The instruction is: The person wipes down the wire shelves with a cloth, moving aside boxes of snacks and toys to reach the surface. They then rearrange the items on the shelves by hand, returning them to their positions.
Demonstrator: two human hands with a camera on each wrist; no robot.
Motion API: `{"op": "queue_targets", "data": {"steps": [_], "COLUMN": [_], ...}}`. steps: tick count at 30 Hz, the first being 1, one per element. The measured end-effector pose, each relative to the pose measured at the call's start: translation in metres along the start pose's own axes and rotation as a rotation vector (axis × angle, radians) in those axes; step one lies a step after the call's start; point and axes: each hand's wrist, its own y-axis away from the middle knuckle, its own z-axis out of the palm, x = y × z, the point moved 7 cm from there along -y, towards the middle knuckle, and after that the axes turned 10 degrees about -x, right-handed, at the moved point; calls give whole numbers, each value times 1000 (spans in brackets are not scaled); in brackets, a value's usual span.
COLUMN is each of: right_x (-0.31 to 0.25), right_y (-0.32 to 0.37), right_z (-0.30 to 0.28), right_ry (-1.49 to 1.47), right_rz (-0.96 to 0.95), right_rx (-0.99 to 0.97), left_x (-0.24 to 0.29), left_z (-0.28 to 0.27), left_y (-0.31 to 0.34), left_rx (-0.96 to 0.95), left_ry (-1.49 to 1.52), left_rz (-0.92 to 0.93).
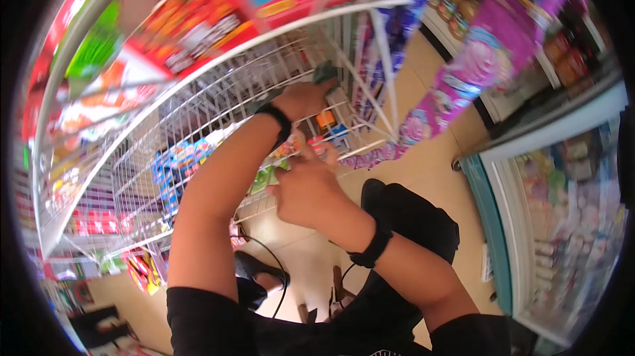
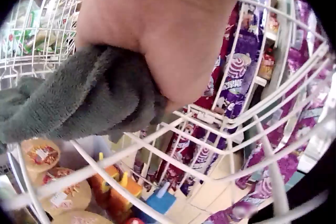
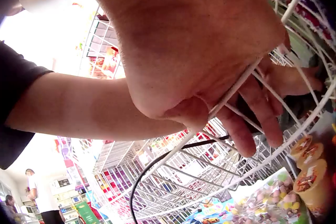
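Reaching into a white wire display rack, my left hand holds a bunched dark grey-green cloth. Folds of the cloth spill out past the hand in the left wrist view, and most of those fingers are hidden. My right hand is lower and nearer my body. It grips a rim wire of the rack, fingers over the far side. Below the cloth sit round tan-lidded cups, orange items and a blue one. A clear bag of sweets lies beneath the right hand.
Bright packets fill an upper tier above my arms. Strips of purple packets hang to the right of the rack. A glass-topped freezer stands farther right. A person is in the distance.
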Motion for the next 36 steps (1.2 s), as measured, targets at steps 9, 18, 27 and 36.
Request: {"op": "queue_targets", "data": {"steps": [9,18,27,36], "right_x": [-1,-4,-2,-4], "right_y": [-3,-4,-1,-1], "right_z": [13,12,8,2], "right_ry": [4,99,21,39], "right_rz": [-25,-3,-72,-93], "right_rx": [-159,-198,-54,39], "left_x": [12,14,16,28], "left_z": [17,4,9,26], "left_y": [27,11,25,36], "left_rx": [-59,-41,-125,-51], "left_ry": [-61,-215,189,22], "left_rz": [61,-58,57,204]}}
